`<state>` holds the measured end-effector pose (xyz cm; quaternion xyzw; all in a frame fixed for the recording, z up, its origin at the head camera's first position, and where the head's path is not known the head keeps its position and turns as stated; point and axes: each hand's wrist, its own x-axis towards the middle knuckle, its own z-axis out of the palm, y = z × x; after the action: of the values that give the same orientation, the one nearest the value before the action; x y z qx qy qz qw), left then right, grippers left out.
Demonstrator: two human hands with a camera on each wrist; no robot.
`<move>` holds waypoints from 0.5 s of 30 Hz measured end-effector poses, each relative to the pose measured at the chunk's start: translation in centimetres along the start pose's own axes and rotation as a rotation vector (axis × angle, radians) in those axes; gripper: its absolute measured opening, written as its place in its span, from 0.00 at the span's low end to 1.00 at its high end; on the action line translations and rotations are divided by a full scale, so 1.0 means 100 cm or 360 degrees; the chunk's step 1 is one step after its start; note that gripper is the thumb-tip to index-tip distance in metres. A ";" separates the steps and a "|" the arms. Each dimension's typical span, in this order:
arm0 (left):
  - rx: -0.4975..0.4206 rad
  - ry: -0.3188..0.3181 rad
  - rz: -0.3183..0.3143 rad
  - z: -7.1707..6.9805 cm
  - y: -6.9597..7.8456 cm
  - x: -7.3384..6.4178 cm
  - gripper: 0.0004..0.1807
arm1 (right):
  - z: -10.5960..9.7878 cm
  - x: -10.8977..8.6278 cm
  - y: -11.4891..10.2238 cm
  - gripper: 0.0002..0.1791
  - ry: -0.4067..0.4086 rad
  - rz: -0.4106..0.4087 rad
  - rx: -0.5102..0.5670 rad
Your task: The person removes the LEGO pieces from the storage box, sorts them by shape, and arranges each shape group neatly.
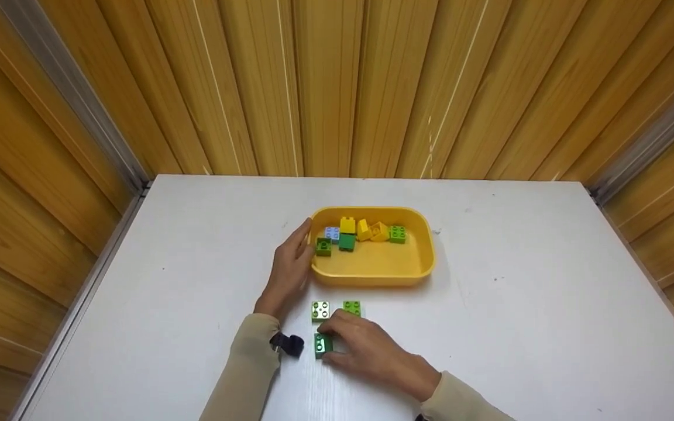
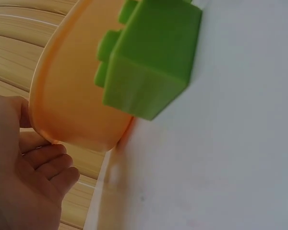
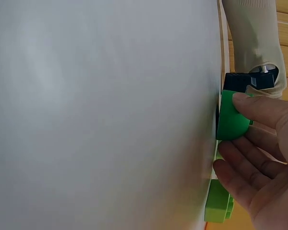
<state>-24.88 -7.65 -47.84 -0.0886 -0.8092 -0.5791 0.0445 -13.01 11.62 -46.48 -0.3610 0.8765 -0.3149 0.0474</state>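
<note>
My left hand [image 1: 291, 266] grips the left edge of a yellow plastic tub [image 1: 372, 279], thumb and fingers at its rim. In front of the tub, my right hand [image 1: 372, 348] pinches a dark green toy building brick [image 1: 320, 346] with a rounded side between thumb and fingers, down at the table. Just beyond it lie a light green brick [image 1: 320, 311] and a lime green brick [image 1: 351, 306], studs up. The right hand's fingers partly cover the lime one. In the left wrist view, a green brick [image 2: 149, 62] looms large before the tub wall [image 2: 81, 86].
Inside the tub are several bricks: a blue one [image 1: 332, 234], yellow ones [image 1: 347, 225], and green ones [image 1: 397, 234] toward the right. The white table [image 1: 518, 292] ends at a wood-look panel wall [image 1: 331, 88]. A dark wrist camera [image 1: 290, 345] juts from the left sleeve.
</note>
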 end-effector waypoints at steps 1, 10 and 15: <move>-0.0003 -0.0003 -0.0007 0.000 0.001 0.000 0.32 | -0.001 0.000 0.000 0.20 0.0000 0.0006 -0.0008; -0.0016 -0.0032 0.0021 0.000 0.005 0.001 0.33 | -0.009 -0.001 0.002 0.25 -0.0004 0.0050 0.0068; -0.0028 -0.0029 0.0052 -0.004 0.004 -0.006 0.32 | -0.008 -0.005 0.000 0.23 -0.0046 0.0084 0.0189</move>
<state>-24.22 -7.96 -47.45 -0.1074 -0.8029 -0.5845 0.0457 -12.92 12.33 -45.94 -0.3390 0.8647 -0.3597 0.0897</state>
